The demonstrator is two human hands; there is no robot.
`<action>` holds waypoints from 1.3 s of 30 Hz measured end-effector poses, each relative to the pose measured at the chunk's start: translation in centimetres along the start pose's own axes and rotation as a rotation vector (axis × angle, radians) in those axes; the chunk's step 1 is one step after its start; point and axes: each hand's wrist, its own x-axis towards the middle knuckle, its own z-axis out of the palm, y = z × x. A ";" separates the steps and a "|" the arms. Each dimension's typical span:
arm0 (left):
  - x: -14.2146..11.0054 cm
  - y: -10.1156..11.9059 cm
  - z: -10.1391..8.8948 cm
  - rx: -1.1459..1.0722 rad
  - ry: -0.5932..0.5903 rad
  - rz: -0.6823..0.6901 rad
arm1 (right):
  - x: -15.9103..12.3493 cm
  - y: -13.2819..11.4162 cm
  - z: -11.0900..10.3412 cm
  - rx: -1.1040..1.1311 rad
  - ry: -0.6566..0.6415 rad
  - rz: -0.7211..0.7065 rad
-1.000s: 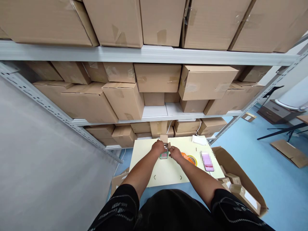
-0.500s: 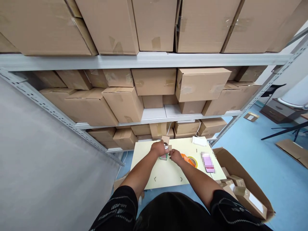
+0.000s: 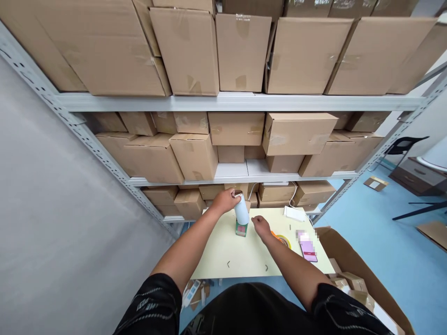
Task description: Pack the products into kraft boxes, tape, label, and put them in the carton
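My left hand (image 3: 226,201) is closed around the top of a white cylinder (image 3: 241,212), holding it tilted above the pale yellow table (image 3: 244,253). Directly under the cylinder stands a small green and red box (image 3: 240,228) on the table. My right hand (image 3: 261,225) hovers just right of that box with its fingers loosely curled and nothing visible in them. A roll of orange and yellow tape (image 3: 282,239) lies just beyond my right wrist.
A pink phone (image 3: 306,245) and a white packet (image 3: 295,213) lie on the table's right side. An open carton (image 3: 363,279) of small boxes stands on the blue floor at right. Grey metal shelving (image 3: 237,101) stacked with cardboard boxes rises behind the table.
My left hand has lifted a white cylinder up out of the small box. My right hand has let go and drawn back to the right. The camera has tilted upward.
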 end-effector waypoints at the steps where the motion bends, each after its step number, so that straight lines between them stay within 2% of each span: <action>1: 0.1 0.1 -0.4 -0.050 0.011 -0.002 | -0.3 -0.8 -0.3 0.023 0.039 -0.036; 3: 0.3 0.2 -0.8 -0.163 0.012 0.016 | -1.3 -2.5 -0.5 0.133 0.034 -0.090; 5: 0.6 0.4 -0.8 -0.269 -0.007 0.035 | -2.5 -4.2 -0.3 0.313 -0.132 -0.080; 7: 0.9 0.6 -0.5 -0.360 -0.018 0.024 | -3.8 -5.6 0.2 0.463 -0.294 -0.009; 9: 1.0 0.7 0.3 -0.482 0.019 -0.037 | -4.7 -6.8 0.7 0.564 -0.360 0.029; 12: -0.3 0.9 2.5 -0.797 0.102 -0.174 | -5.4 -8.2 1.1 0.687 -0.341 -0.002; 14: -2.0 1.0 4.4 -0.959 0.103 -0.204 | -5.5 -9.0 1.2 0.734 -0.315 -0.037; 17: -4.8 1.1 6.8 -0.944 0.161 -0.078 | -6.0 -10.1 1.3 0.711 -0.282 -0.070; 19: -6.1 1.1 7.3 -0.902 0.212 -0.043 | -6.4 -10.4 1.6 0.680 -0.267 -0.077; 24: -6.7 1.0 5.9 -0.934 0.172 -0.020 | -6.8 -10.4 2.0 0.670 -0.225 -0.085; 31: -7.3 1.4 4.7 -1.090 0.078 -0.036 | -6.2 -10.7 1.0 0.471 -0.193 -0.082; 34: -7.7 1.9 4.5 -1.053 0.049 -0.064 | -6.7 -11.0 0.7 0.445 -0.206 -0.107; 39: -8.0 2.3 4.3 -0.949 0.092 -0.029 | -7.4 -11.1 0.8 0.467 -0.181 -0.134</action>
